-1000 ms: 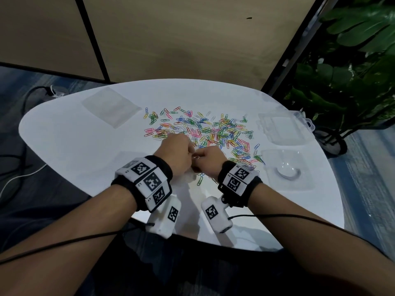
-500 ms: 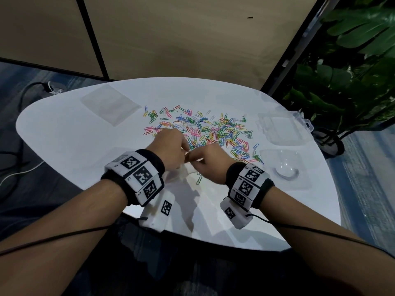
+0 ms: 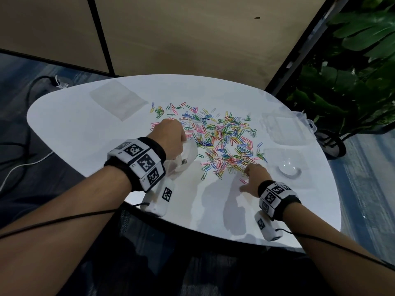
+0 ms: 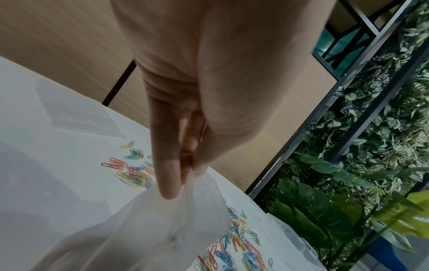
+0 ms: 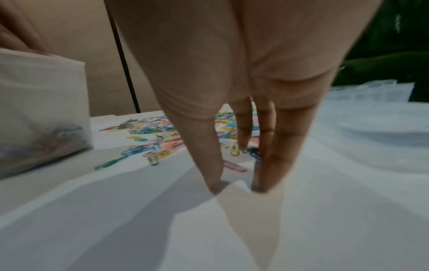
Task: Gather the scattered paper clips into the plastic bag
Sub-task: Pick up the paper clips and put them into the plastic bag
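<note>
Several coloured paper clips (image 3: 220,135) lie scattered across the middle of the white table (image 3: 85,146). My left hand (image 3: 181,142) pinches the top edge of a translucent plastic bag (image 3: 186,159), which hangs at the pile's near left side. The left wrist view shows the pinching fingers (image 4: 169,183) on the bag (image 4: 150,229). A few clips show through the bag (image 5: 41,119) in the right wrist view. My right hand (image 3: 245,171) reaches to the pile's near right edge. There, my right hand (image 5: 239,187) has straight fingertips (image 5: 216,187) on the table beside a pink clip (image 5: 234,166).
A second flat plastic bag (image 3: 117,99) lies at the back left. A clear plastic box (image 3: 282,129) and a clear tray (image 3: 288,167) sit on the right side. A large plant (image 3: 352,82) stands beyond the right edge. Cables (image 3: 21,165) run on the floor at left.
My right hand has left the bag and swung right to the near right edge of the clip pile. The left hand keeps hold of the bag and has shifted slightly away from me.
</note>
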Tool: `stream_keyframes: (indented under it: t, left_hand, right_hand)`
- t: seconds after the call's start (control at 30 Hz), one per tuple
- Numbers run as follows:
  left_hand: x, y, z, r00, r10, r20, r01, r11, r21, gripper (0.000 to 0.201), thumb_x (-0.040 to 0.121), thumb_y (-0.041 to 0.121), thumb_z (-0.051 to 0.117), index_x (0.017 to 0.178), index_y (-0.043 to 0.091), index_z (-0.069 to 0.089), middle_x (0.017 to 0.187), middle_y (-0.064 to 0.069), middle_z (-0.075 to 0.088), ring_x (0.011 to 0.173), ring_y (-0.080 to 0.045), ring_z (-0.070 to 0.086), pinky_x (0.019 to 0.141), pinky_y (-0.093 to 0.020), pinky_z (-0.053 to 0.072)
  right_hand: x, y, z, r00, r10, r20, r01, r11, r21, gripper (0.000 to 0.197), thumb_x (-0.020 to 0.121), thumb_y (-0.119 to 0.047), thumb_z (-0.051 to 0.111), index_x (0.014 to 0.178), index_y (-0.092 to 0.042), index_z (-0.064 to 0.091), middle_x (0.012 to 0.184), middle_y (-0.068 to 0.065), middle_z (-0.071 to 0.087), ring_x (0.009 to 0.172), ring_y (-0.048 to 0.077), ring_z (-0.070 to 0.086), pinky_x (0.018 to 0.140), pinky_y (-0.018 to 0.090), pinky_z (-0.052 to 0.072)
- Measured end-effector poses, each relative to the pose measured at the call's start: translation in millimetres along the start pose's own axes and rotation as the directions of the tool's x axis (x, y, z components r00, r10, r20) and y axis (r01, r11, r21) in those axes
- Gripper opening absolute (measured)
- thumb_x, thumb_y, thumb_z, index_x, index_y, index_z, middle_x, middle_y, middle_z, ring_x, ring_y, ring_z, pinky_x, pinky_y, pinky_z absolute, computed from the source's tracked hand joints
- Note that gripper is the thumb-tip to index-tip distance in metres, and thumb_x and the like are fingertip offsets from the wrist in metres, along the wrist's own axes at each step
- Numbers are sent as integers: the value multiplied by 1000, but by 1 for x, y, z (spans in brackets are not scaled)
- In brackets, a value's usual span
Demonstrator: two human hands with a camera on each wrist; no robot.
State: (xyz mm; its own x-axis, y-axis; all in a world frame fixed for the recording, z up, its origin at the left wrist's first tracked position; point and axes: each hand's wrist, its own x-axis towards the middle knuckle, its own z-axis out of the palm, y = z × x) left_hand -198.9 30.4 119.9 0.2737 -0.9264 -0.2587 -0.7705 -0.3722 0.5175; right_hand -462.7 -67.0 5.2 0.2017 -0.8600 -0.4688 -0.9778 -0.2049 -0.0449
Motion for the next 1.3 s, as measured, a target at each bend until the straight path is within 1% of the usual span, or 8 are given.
stream_keyframes:
  t: [0.13, 0.33, 0.53, 0.83, 0.9, 1.03, 1.1, 1.3]
  left_hand:
    - [0, -2, -3, 1000, -8, 15, 8, 1000, 22, 34, 87, -5, 51, 105, 10, 76, 75, -1, 62, 77, -20, 61, 73, -25, 50]
    - [0, -10, -3, 999, 21, 34, -23, 998, 62, 31, 89, -3, 52, 106, 10, 75, 65, 6, 52, 77, -20, 60, 77, -27, 52]
    - [-1, -15, -6, 999, 11, 52, -12, 1000, 24, 33, 88, -3, 50, 106, 9, 75, 85, -9, 69, 92, -28, 70, 80, -32, 56]
    - [5, -17, 0, 997, 13, 76, -20, 996, 89, 26, 88, -2, 51, 94, 7, 75, 89, -10, 71, 68, -25, 63, 67, -30, 56]
    - [7, -16, 1, 997, 15, 80, -23, 995, 96, 26, 86, -3, 51, 87, 8, 74, 86, -11, 71, 70, -26, 64, 70, -33, 58]
    - [10, -12, 4, 995, 14, 95, -21, 997, 70, 26, 87, -3, 53, 92, 5, 78, 69, -5, 66, 75, -25, 69, 78, -35, 61]
    - [10, -9, 4, 997, 10, 82, -14, 999, 50, 25, 87, -2, 55, 91, 5, 78, 71, -6, 67, 76, -25, 70, 78, -35, 61]
    - [11, -8, 5, 999, 2, 40, -1, 1000, -17, 23, 87, -1, 55, 95, 7, 75, 63, 6, 57, 62, -19, 69, 74, -34, 62]
  right_hand:
    - [8, -29, 7, 983, -115, -141, 127, 989, 81, 47, 73, -23, 81, 112, -11, 58, 117, 9, 58, 104, 23, 56, 90, 29, 47]
    - [28, -49, 3, 976, -140, -164, 151, 987, 54, 63, 88, -16, 67, 144, -21, 39, 147, 13, 36, 128, 32, 48, 103, 40, 45]
    - [34, -61, 3, 934, -301, -192, 257, 940, -223, 23, 91, 0, 50, 98, -9, 70, 90, 10, 69, 79, 24, 65, 73, 32, 57]
    - [32, -48, -32, 961, -128, -247, 178, 965, 191, 14, 88, -14, 67, 97, -11, 78, 93, 5, 76, 82, 18, 68, 87, 28, 55]
    - [26, -54, -46, 969, -68, -238, 175, 868, 465, 11, 85, -17, 73, 94, -13, 77, 86, 3, 76, 80, 17, 72, 85, 30, 57]
    - [1, -85, -62, 970, -237, -53, 101, 198, 975, 16, 83, -4, 72, 99, 0, 71, 96, 17, 73, 87, 26, 73, 82, 29, 59]
    - [-15, -107, -59, 935, -356, -1, 13, 30, 999, 17, 88, -2, 66, 102, 6, 67, 97, 18, 71, 88, 24, 72, 82, 27, 58]
    - [-29, -141, -21, 946, -320, -44, 122, 228, 966, 18, 91, 2, 58, 80, -9, 68, 81, 10, 71, 77, 23, 70, 83, 35, 59]
